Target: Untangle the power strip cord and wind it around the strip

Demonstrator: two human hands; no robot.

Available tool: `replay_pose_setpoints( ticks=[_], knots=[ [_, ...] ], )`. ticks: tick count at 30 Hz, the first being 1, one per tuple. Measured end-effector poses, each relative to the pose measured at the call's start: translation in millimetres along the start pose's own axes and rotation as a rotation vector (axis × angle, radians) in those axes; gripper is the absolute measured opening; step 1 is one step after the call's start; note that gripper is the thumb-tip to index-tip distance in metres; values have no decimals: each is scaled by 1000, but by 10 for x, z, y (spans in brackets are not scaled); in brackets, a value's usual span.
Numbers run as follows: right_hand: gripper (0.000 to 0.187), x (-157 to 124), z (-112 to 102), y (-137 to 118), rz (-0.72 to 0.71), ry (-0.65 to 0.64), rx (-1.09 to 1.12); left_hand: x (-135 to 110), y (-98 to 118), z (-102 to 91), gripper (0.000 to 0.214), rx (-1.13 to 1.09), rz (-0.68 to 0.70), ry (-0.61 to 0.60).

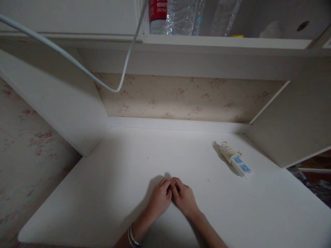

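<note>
My left hand [159, 197] and my right hand [184, 198] rest together on the white tabletop [103, 193], their curled fingers meeting at the tips. Both are closed, and the undersides of the fingers are hidden, so I cannot make out what, if anything, is in them. A silver bangle [131, 237] circles my left wrist. The closest object, well to the right of my right hand, is a white power strip [241, 165] with blue socket faces. Its white cord [229, 151] is wound around its far end.
Above the desk runs a shelf [219, 40] holding clear plastic bottles [181, 17] and a red-labelled bottle [158, 10]. A white cable [77, 63] hangs down in a loop at upper left. White side panels [64, 103] and floral wallpaper [168, 98] bound the desk.
</note>
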State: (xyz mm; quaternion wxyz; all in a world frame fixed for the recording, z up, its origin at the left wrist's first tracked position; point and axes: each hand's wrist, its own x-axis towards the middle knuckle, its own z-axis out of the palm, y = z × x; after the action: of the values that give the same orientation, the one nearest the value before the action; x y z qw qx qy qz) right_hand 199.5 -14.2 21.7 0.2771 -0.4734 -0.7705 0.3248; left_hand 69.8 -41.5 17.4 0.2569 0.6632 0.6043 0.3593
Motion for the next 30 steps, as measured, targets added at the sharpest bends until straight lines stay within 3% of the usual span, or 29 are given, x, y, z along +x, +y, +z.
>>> replay_pose_setpoints(
  ticks=[3,6,9,12,14,16,19,22,26,30],
  knots=[
    [30,17,-134,-53,-4,-88,108,-3,-2,-6,26,-2,9,4],
    [33,87,-503,1,-16,-168,139,-5,10,-16,22,-15,34,3],
    [37,230,-1072,237,70,95,-64,-6,21,-19,22,-41,55,18],
    [41,405,-1684,574,93,382,-490,-7,21,-14,22,-47,59,24],
    [51,512,-2022,797,193,446,-747,-9,18,-9,22,-46,61,15],
    [68,602,-2262,1009,333,419,-853,-11,16,-6,22,-43,62,8],
    [89,704,-2431,1315,504,233,-805,-19,16,-5,22,-41,56,13],
    [92,757,-2457,1581,563,106,-746,-29,18,-12,22,-45,56,22],
    [85,752,-2474,1803,529,77,-715,-38,19,-18,21,-29,65,22],
    [81,710,-2509,1850,500,92,-711,-31,26,-13,20,-18,67,20]
  ],
)
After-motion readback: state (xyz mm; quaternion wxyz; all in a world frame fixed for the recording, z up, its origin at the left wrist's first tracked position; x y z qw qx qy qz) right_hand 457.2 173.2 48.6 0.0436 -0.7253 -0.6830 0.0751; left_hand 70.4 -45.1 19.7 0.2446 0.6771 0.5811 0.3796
